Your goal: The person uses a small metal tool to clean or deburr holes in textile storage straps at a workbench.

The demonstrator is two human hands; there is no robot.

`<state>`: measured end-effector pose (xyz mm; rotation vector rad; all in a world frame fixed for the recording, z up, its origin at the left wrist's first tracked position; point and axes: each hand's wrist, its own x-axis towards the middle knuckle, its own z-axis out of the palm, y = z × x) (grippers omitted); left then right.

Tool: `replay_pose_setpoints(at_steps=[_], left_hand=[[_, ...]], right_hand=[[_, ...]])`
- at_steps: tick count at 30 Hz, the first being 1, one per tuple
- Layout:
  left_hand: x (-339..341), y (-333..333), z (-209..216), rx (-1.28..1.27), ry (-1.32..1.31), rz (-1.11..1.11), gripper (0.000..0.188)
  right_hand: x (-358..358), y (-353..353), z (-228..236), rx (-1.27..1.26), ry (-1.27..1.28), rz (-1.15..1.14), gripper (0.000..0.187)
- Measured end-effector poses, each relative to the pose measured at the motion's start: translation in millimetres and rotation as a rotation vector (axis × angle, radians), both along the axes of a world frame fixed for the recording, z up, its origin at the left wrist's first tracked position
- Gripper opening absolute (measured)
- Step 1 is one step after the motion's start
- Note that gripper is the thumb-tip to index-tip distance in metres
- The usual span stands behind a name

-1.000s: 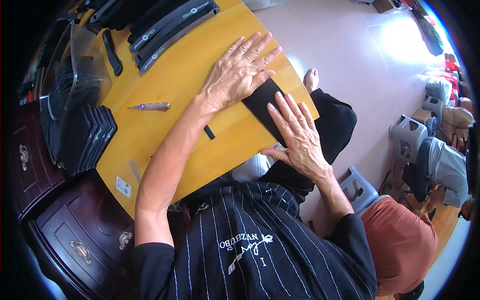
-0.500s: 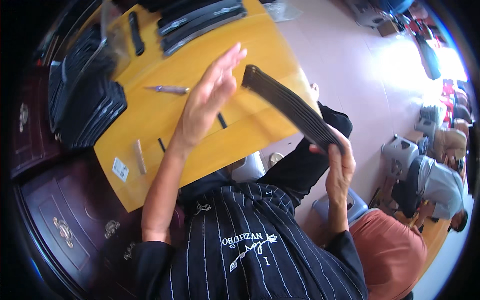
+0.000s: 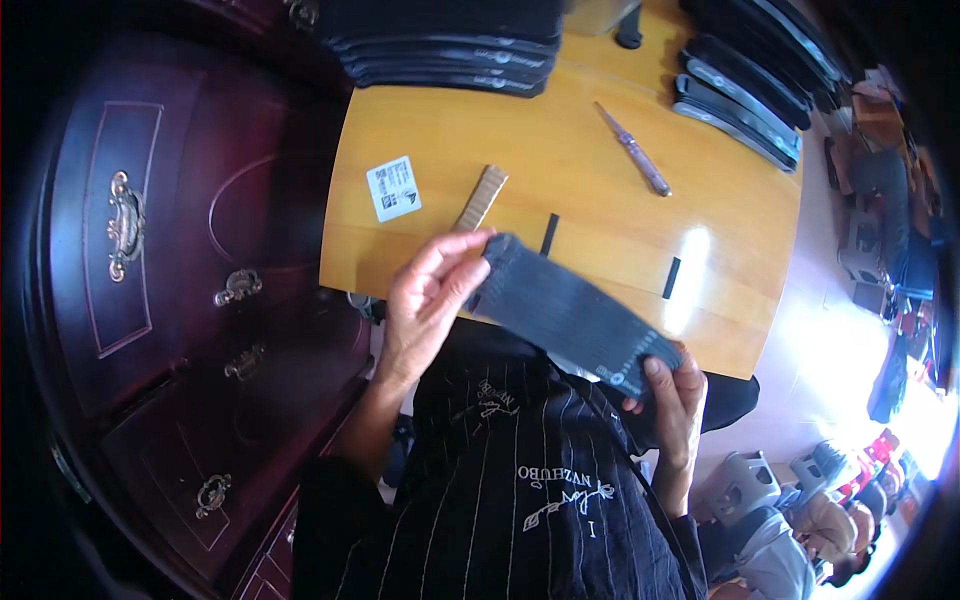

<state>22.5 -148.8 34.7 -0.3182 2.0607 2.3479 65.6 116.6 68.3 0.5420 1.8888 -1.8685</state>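
Black bundle (image 3: 570, 315) now spans both hands (image 3: 420, 310) (image 3: 677, 400), drawers (image 3: 130, 230) closed.

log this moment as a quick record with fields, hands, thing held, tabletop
Left hand: grips one end of the black bundle
Right hand: grips its other end
Bundle position: over the table's near edge
On table: screwdriver, sticker, tan strip, two short black strips
Far side: left black stack, right black stack
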Motion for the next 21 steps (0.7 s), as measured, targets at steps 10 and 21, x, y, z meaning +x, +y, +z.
replay_pose_setpoints(at_steps=[10, 21], left_hand=[[-13.1, -29.3, -19.1, -0.672, 0.144, -0.115, 0.071], [-6.4, -20.0, -43.9, -0.749, 0.222, 0.098, 0.069]], right_hand=[[-45.0, -17.9, -24.6, 0.081, 0.009, -0.168, 0.021], [-57.9, -25.5, -25.9, 0.157, 0.034, -0.046, 0.026]])
